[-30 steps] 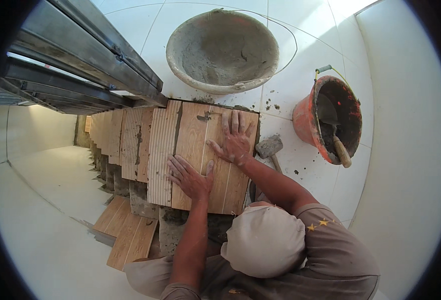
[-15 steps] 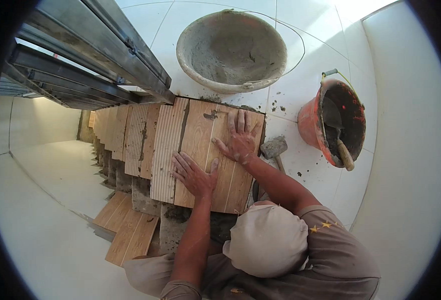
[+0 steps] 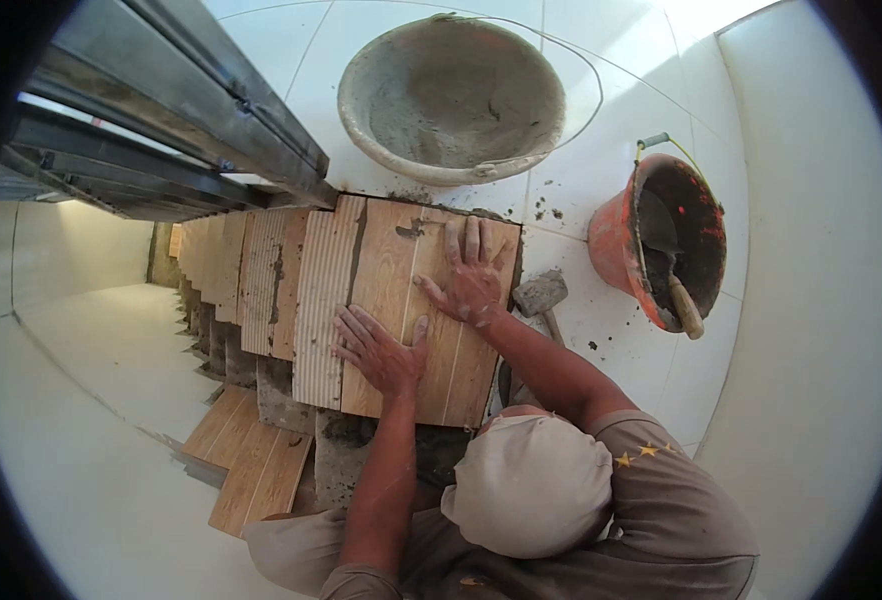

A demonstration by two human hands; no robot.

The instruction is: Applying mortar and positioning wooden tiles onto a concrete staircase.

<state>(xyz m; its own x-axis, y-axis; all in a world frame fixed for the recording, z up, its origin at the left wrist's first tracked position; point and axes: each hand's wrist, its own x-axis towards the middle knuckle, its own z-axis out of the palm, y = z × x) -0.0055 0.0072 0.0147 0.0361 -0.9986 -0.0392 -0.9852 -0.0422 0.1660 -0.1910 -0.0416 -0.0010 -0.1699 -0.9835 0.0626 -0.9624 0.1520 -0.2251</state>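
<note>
The left hand [image 3: 386, 358] and right hand [image 3: 469, 285] are lying flat, gripping nothing, on a wood-grained tile [image 3: 443, 352]. It is covering the rough stairs [image 3: 343, 462] by the floor's [image 3: 651, 385] edge, near a blocky hammer [image 3: 539, 293] and crusty, round tub [image 3: 411, 168].

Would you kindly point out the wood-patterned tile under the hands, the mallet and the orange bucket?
Wood-patterned tile [image 3: 443, 342]: head camera view, on its bare upper face.
Mallet [image 3: 540, 292]: head camera view, on its grey striking end.
Orange bucket [image 3: 612, 238]: head camera view, on its outer wall.
</note>
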